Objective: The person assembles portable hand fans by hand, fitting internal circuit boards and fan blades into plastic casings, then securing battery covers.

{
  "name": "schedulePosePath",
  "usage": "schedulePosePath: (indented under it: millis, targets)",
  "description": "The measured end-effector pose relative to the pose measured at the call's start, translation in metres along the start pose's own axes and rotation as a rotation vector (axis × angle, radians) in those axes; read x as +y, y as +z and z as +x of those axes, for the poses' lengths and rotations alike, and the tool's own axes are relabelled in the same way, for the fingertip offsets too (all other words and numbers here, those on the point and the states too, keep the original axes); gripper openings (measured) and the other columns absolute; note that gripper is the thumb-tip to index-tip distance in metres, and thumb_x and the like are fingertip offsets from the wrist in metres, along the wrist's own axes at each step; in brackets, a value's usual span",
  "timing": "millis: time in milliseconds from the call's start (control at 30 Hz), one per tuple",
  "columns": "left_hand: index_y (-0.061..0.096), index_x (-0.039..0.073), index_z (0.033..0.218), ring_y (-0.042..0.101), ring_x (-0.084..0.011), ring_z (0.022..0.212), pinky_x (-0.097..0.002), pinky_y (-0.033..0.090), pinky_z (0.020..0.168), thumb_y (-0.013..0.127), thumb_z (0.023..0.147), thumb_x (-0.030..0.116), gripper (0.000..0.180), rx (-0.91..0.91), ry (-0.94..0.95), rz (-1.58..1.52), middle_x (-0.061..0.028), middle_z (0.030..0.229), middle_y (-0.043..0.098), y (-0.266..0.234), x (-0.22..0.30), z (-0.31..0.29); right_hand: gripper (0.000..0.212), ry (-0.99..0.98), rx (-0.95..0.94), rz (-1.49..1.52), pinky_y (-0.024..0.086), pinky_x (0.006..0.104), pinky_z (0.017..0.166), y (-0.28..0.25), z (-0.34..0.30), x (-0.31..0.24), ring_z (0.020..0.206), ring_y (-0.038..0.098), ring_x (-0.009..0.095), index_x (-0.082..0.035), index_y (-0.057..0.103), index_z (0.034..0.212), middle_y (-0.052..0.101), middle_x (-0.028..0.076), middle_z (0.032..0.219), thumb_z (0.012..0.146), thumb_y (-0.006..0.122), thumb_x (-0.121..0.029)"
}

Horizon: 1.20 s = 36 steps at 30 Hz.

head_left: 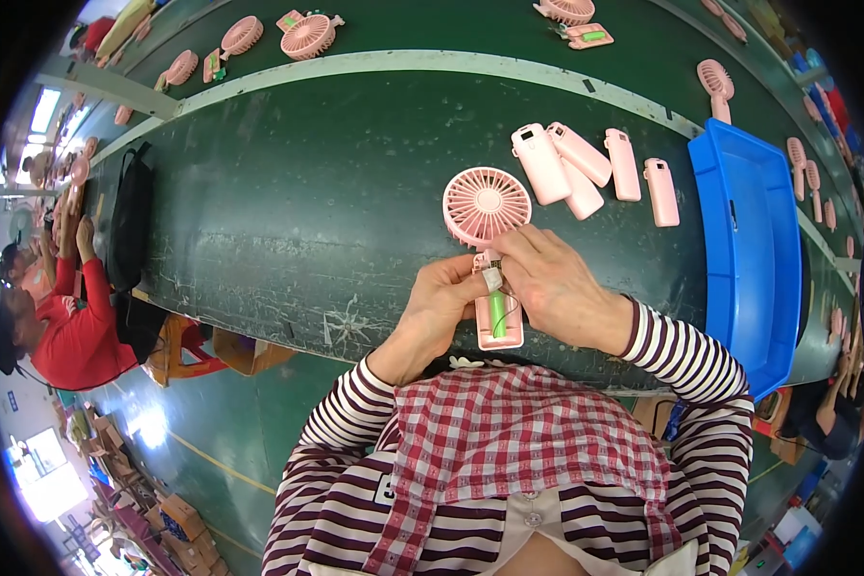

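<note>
At the near edge of the green table I hold a pink handheld fan [487, 204], its round grille pointing away from me. The handle is uncovered, and a green battery [498, 315] and a thin dark wire show inside it. My left hand [426, 312] is closed on the handle's left side, its thumb by a small whitish piece [492, 278] near the top of the battery. My right hand [557, 288] is closed at the neck between grille and handle; its fingertips hide part of the joint. Beyond it lie several pink handle covers [540, 163], some overlapping.
A blue plastic tray [795, 259] stands on the right of the table. A pale rail [413, 62] separates my work surface from a green strip carrying more pink fans [307, 36]. A black bag [131, 221] lies at left, near a person in red [86, 331].
</note>
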<state>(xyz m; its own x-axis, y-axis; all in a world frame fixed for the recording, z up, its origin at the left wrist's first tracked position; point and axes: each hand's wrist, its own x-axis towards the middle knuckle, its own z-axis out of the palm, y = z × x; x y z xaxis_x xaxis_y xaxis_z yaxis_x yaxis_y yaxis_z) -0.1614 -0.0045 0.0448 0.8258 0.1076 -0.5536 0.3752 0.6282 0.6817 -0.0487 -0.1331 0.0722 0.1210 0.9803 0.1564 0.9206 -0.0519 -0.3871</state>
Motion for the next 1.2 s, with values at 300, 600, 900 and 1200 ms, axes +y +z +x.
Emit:
schedulePosePath:
  millis: [300, 600, 900, 1200]
  targets:
    - [0.055, -0.004, 0.107, 0.059, -0.0113, 0.079, -0.0256, 0.051, 0.071, 0.051, 0.087, 0.010, 0.024, 0.013, 0.028, 0.060, -0.0058, 0.091, 0.060, 0.003, -0.003, -0.002, 0.023, 0.003, 0.153, -0.074, 0.040, 0.0358, 0.072, 0.004, -0.005, -0.001, 0.083, 0.050, 0.025, 0.001, 0.054, 0.080, 0.050, 0.010, 0.091, 0.061, 0.061, -0.011]
    - [0.055, -0.003, 0.105, 0.058, -0.0106, 0.079, -0.0250, 0.050, 0.069, 0.050, 0.088, 0.014, 0.024, -0.005, 0.015, 0.039, -0.0056, 0.091, 0.060, 0.004, -0.004, -0.003, 0.018, 0.017, 0.232, -0.081, 0.038, 0.0346, 0.068, 0.011, -0.007, -0.002, 0.073, 0.049, 0.023, -0.003, 0.052, 0.073, 0.048, 0.008, 0.080, 0.061, 0.061, -0.013]
    - [0.053, -0.004, 0.107, 0.060, -0.0154, 0.080, -0.0281, 0.050, 0.072, 0.046, 0.090, 0.014, 0.026, 0.039, -0.093, -0.027, -0.0084, 0.092, 0.059, 0.010, -0.006, 0.001, 0.015, 0.116, 0.316, -0.021, 0.037, 0.0345, 0.065, 0.022, -0.008, 0.000, 0.070, 0.050, 0.023, -0.003, 0.051, 0.069, 0.048, 0.007, 0.075, 0.060, 0.061, -0.010]
    - [0.056, -0.003, 0.100, 0.059, -0.0136, 0.076, -0.0264, 0.050, 0.067, 0.048, 0.086, 0.011, 0.021, 0.073, -0.070, -0.077, -0.0076, 0.087, 0.059, 0.011, -0.006, 0.011, 0.013, 0.179, 0.311, -0.015, 0.037, 0.0343, 0.067, 0.029, -0.015, 0.004, 0.071, 0.051, 0.022, -0.004, 0.052, 0.068, 0.049, 0.006, 0.075, 0.060, 0.062, -0.010]
